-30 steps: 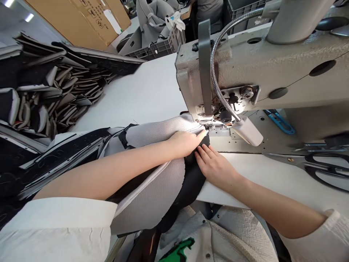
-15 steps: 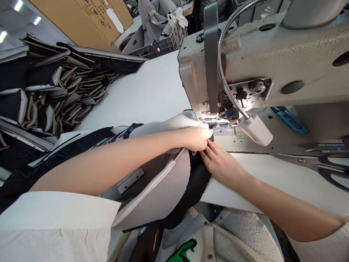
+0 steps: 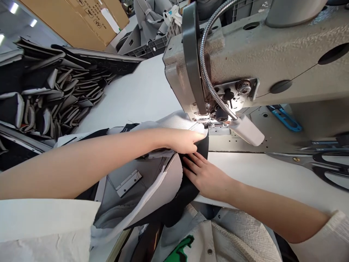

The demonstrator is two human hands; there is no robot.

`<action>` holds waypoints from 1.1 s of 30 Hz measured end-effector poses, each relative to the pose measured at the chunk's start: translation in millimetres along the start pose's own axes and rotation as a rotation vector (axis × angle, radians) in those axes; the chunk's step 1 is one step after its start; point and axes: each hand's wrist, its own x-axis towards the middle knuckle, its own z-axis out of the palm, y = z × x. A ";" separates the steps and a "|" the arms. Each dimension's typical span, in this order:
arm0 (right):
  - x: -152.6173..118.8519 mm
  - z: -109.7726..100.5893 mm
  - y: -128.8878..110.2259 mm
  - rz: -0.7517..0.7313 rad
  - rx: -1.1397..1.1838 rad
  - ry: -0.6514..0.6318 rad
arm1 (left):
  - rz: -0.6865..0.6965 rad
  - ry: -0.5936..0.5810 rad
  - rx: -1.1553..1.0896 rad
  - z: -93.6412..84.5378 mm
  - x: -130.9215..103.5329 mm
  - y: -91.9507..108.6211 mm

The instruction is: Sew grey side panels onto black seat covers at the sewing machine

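A piece of padded fabric point(image 3: 159, 193), grey mesh with a black panel point(image 3: 191, 187), lies bunched on the table, its edge at the needle area of a sewing machine point(image 3: 231, 65). My left hand point(image 3: 185, 141) reaches across it with curled fingers and grips the fabric just left of the presser foot point(image 3: 206, 126). Below it, my right hand point(image 3: 207, 176) rests on the black panel, fingers stretched out and lying flat. Its fingertips are close to the underside of my left hand. A label-like strip point(image 3: 129, 183) shows inside the fabric's fold.
Black-handled scissors point(image 3: 311, 160) and a blue thread snipper point(image 3: 286, 118) lie right of the needle. The lamp head point(image 3: 247, 130) hangs over the machine bed. Stacked fabric panels point(image 3: 68, 83) fill the left; a cardboard box point(image 3: 81, 22) and a grey crate point(image 3: 158, 43) stand behind.
My right hand has slid down toward me, with its fingers more spread on the black panel. My left hand has shifted slightly left, away from the needle. The view has moved a little.
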 end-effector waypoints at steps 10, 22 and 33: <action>18.0 3.4 24.1 0.035 -0.034 -0.024 | -0.118 0.115 -0.265 23.4 26.7 4.9; -6.2 -22.5 14.3 -0.055 0.620 -0.045 | -0.021 0.474 -0.124 31.5 5.1 16.5; 69.2 -9.0 -149.3 -0.253 1.266 -0.646 | -0.022 0.306 0.235 121.2 -108.3 48.8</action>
